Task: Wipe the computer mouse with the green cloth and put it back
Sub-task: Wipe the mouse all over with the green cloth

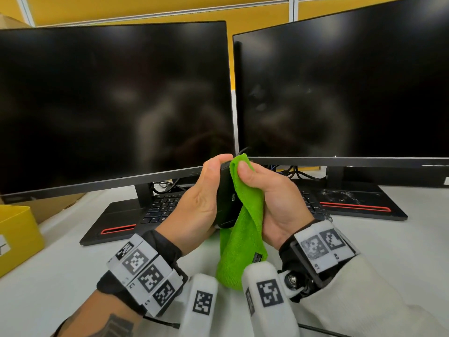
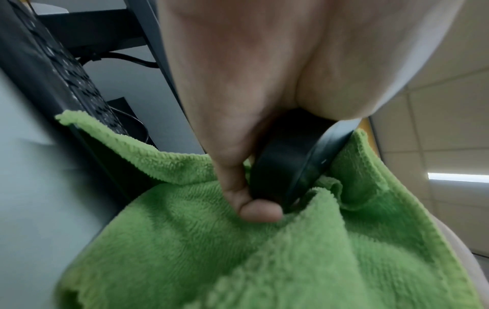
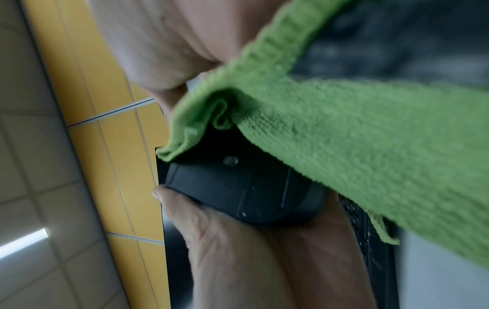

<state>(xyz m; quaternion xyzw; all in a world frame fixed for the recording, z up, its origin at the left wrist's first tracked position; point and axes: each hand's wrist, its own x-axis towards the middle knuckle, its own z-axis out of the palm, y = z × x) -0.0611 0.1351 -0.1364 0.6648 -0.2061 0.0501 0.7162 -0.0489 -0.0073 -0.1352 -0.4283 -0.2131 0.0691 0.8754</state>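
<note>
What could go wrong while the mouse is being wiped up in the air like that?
The mouse is held above the desk by the left hand alone, so a hard rub from the right hand could knock it loose. The green cloth hangs in a long tail that might snag on the keyboard below. A dark cable shows above the hands; if it is the mouse's, which I cannot confirm, it could tug.

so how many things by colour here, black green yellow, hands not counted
black: 5, two monitors, two laptops, one mouse
green: 1, the cloth
yellow: 1, the box
total: 7
</note>
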